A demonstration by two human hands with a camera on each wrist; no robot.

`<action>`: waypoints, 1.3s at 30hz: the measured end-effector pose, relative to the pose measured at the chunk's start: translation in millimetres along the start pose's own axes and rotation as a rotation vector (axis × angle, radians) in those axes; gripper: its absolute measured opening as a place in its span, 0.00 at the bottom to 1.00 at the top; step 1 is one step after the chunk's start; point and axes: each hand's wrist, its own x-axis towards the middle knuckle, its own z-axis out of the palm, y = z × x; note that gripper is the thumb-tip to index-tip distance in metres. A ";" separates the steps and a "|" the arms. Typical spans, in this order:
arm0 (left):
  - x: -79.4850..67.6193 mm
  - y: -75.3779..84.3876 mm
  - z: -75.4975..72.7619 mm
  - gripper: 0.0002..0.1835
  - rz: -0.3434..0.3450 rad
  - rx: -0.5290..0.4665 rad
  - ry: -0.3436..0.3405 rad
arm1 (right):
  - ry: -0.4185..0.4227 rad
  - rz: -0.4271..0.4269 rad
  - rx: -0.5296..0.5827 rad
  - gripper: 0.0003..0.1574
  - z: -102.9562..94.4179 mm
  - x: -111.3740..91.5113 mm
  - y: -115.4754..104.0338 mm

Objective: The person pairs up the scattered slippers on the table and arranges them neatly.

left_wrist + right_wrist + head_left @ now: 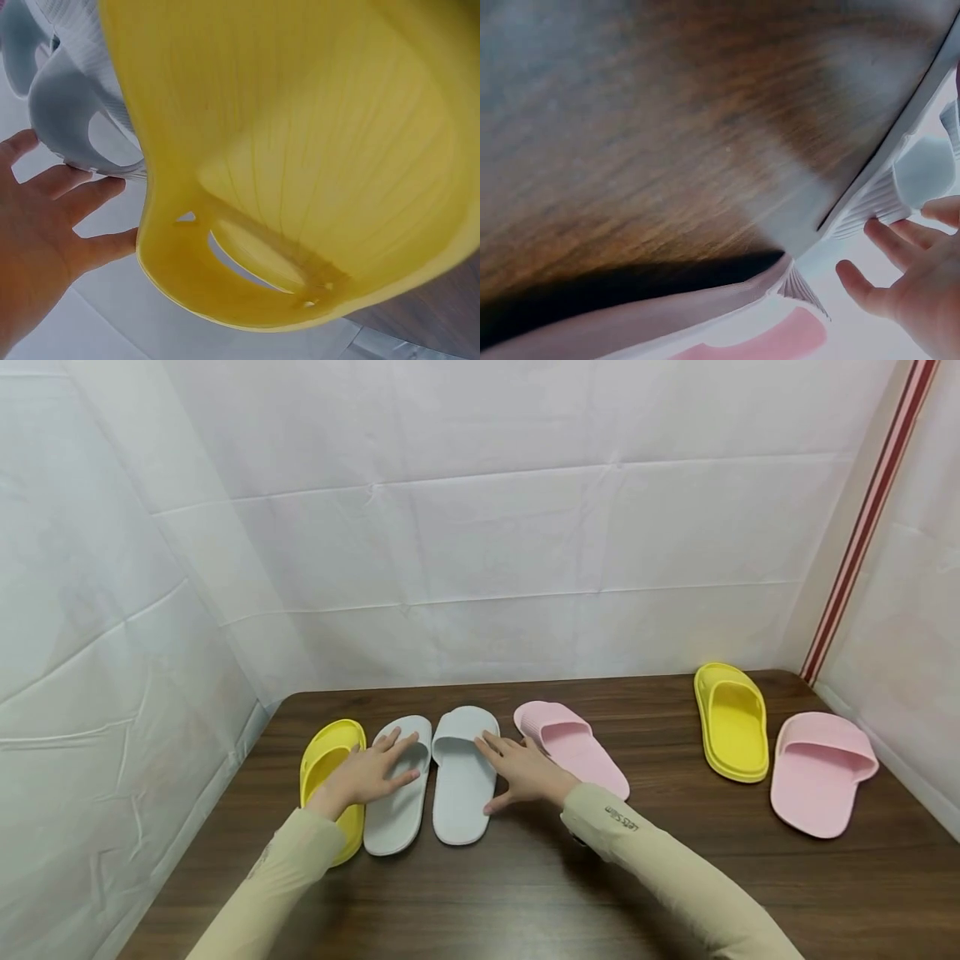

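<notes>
Two white slippers lie side by side, toes toward the back wall. My left hand [367, 772] has its fingers spread over the strap of the left white slipper [393, 822]. In the left wrist view its fingertips are at that strap's edge, beside a yellow slipper [300, 135]. Over the right white slipper [459, 802], my right hand [525, 770] stretches spread fingers to the strap. The right wrist view has this hand [922, 285] with fingertips by the ribbed strap. Whether all fingers touch cannot be told.
A pink slipper [585, 758] lies slanted to the right of the white pair. Farther right are another yellow slipper [735, 735] and another pink slipper [813, 785]. All rest on a dark wooden table [450, 902], with white cloth walls [487, 543] behind and beside it.
</notes>
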 end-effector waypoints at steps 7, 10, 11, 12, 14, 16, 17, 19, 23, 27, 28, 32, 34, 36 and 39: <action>3.6 -4.0 -2.1 0.35 -0.007 -0.008 -0.014 | -0.023 0.016 0.017 0.68 -0.2 5.8 1.0; 5.6 -4.9 -2.4 0.35 -0.008 -0.014 -0.019 | -0.034 0.015 0.024 0.68 -1.2 7.1 1.7; 6.4 -5.0 -2.3 0.35 -0.008 -0.013 -0.022 | -0.041 0.017 0.025 0.68 -1.5 7.6 2.3; 7.5 -5.3 -2.1 0.35 -0.008 -0.011 -0.024 | -0.049 0.021 0.026 0.68 -2.0 8.0 2.9; 8.8 -5.0 -2.5 0.35 -0.011 -0.010 -0.028 | -0.058 0.027 0.036 0.68 -2.6 8.7 4.3; 10.3 -4.7 -2.8 0.35 -0.017 -0.010 -0.034 | -0.064 0.030 0.052 0.68 -3.1 9.6 5.6; 10.8 -4.6 -2.9 0.35 -0.020 -0.011 -0.037 | -0.067 0.032 0.058 0.68 -3.1 10.0 6.1; 12.1 -4.5 -3.1 0.34 -0.026 -0.013 -0.047 | -0.074 0.034 0.068 0.68 -3.7 10.6 6.7; 16.2 -6.3 -2.6 0.34 -0.030 -0.017 -0.067 | -0.078 0.042 0.075 0.68 -5.5 11.2 8.0; 20.6 -9.6 -2.8 0.33 -0.030 -0.025 -0.080 | -0.071 0.052 0.095 0.67 -7.6 11.6 9.1; 21.6 -10.4 -3.0 0.32 -0.028 -0.022 -0.080 | -0.073 0.053 0.097 0.67 -7.8 11.7 9.4; 25.3 -13.1 -3.7 0.32 -0.024 -0.018 -0.079 | -0.087 0.054 0.088 0.68 -7.6 12.1 9.9; 26.2 -13.9 -3.9 0.32 -0.022 -0.015 -0.077 | -0.088 0.054 0.092 0.68 -7.1 12.2 9.8; 26.6 -14.5 -4.2 0.32 -0.022 -0.013 -0.070 | -0.093 0.057 0.096 0.68 -7.0 12.5 9.6; 24.5 -14.3 -4.9 0.33 -0.023 -0.003 -0.062 | -0.097 0.064 0.102 0.67 -6.9 12.9 8.5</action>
